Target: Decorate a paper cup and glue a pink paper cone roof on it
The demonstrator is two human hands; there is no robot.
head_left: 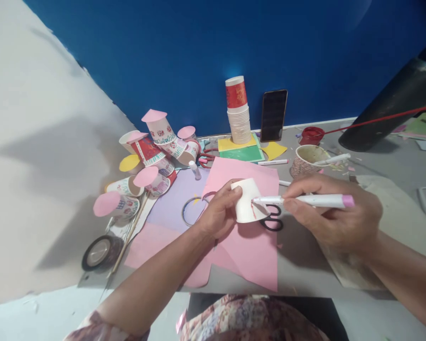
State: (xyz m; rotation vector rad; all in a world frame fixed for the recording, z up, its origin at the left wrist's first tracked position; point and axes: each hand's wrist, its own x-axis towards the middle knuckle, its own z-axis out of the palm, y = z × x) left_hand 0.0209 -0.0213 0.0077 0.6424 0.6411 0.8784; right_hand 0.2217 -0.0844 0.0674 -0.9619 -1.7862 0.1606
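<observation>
My left hand grips a plain white paper cup by its left side, the wide rim turned downward. A short reddish line runs down the cup's wall. In my right hand is a white felt-tip pen with a pink end, its tip at the top of that line. Under the cup, pink paper sheets lie on the table. Black-handled scissors rest just behind the cup, their blades hidden. A grey ring, perhaps a tape roll, sits on lilac paper beside my left hand.
Decorated paper cups with pink paper tops crowd the left. At the back stand stacked cups and a phone. A cup with pens, a red pot and a dark cylinder are right. Black tape lies front left.
</observation>
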